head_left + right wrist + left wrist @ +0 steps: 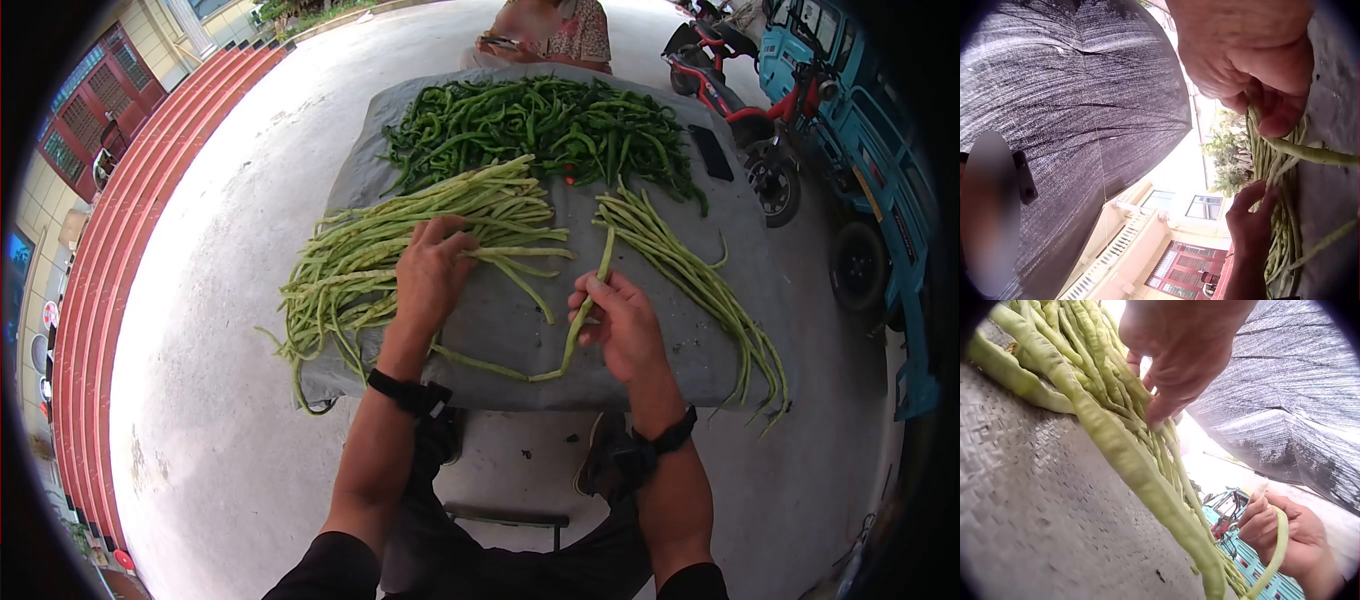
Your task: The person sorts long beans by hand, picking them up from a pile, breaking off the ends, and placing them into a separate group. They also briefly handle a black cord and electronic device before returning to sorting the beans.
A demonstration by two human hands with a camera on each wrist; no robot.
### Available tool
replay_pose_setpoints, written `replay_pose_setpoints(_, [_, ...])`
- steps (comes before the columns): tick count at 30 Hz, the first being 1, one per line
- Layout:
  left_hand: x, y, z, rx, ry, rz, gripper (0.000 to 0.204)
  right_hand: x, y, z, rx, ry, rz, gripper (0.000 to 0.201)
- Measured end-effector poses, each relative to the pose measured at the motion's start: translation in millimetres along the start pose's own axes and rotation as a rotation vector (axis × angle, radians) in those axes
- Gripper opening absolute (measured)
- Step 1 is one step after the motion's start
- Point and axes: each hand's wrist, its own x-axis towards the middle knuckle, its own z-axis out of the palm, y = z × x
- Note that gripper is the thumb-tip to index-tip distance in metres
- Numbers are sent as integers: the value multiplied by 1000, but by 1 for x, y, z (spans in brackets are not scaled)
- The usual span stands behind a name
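Observation:
A thick pile of long beans (345, 270) lies on the left of the grey-covered table (490, 345). My left hand (433, 272) reaches over its right side, and thumb and fingers pinch a bean among the others. In my right hand (625, 322), thumb and fingers grip one long bean (575, 340). That bean's upper end points away from me, while its lower part bends left along the cloth near the front edge. To the right of this hand lies a smaller, neater bundle of long beans (690, 265), its ends drooping over the table edge.
A broad heap of green peppers (540, 125) covers the table's far side, with a dark phone (710, 152) to its right. Behind it sits a person (578, 40). A blue cargo tricycle (880, 150) stands on the right; red steps (150, 200) run along the left.

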Motion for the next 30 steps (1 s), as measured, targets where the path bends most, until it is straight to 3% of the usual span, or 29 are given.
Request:
replay_pose_setpoints(7, [2,1,-6,-81,-32,-3,20,0,4,3,-22,-10,23,22])
replay_pose_setpoints(12, [2,9,-6,-217,-86,-134,18,2,13,9,7,-31,62,19])
replay_pose_setpoints(19, [0,31,-6,-407,-164,-195,19,6,31,13,206,33,105,18])
replay_pose_setpoints(25, [-4,47,-14,-525,-130,-101,21,8,37,14,373,56,62,24])
replay_pose_setpoints(30, [-12,45,-17,-571,-203,-38,24,10,38,11,446,49,71,34])
